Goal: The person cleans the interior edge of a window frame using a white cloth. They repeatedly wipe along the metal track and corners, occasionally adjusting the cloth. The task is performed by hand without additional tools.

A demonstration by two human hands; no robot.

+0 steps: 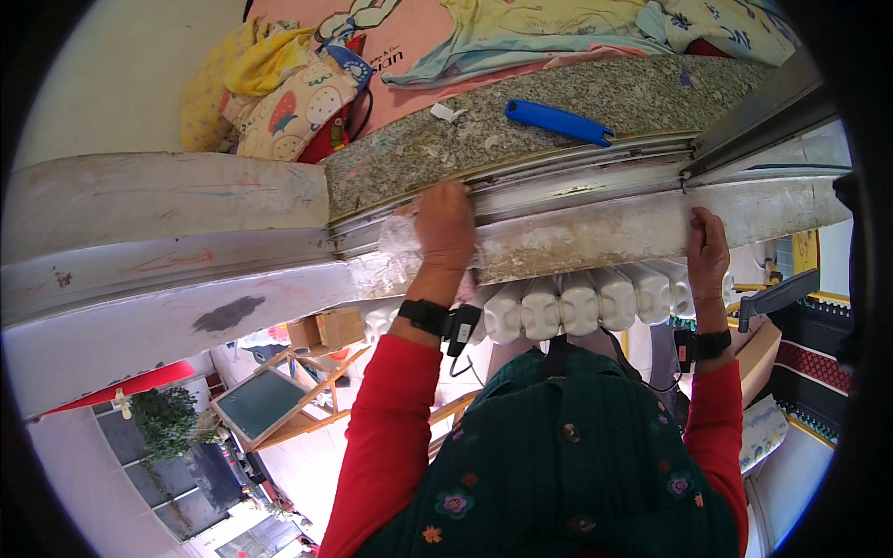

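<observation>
My left hand is closed around a crumpled, partly see-through wad of film or cloth. It presses down at the aluminium window track, on the near side of a speckled stone sill. A pinkish end of material hangs below that wrist. At the outer edge of the worn, stained white ledge, my right hand rests with bent fingers; I see nothing in it, though the palm side is hidden. On the stone lies a blue plastic tool handle, beside a small white scrap.
A sliding window frame stands across the track at right. White radiator columns run below the ledge, close to my body. Clothes are heaped beyond the stone. Behind me stand a framed board and cardboard boxes.
</observation>
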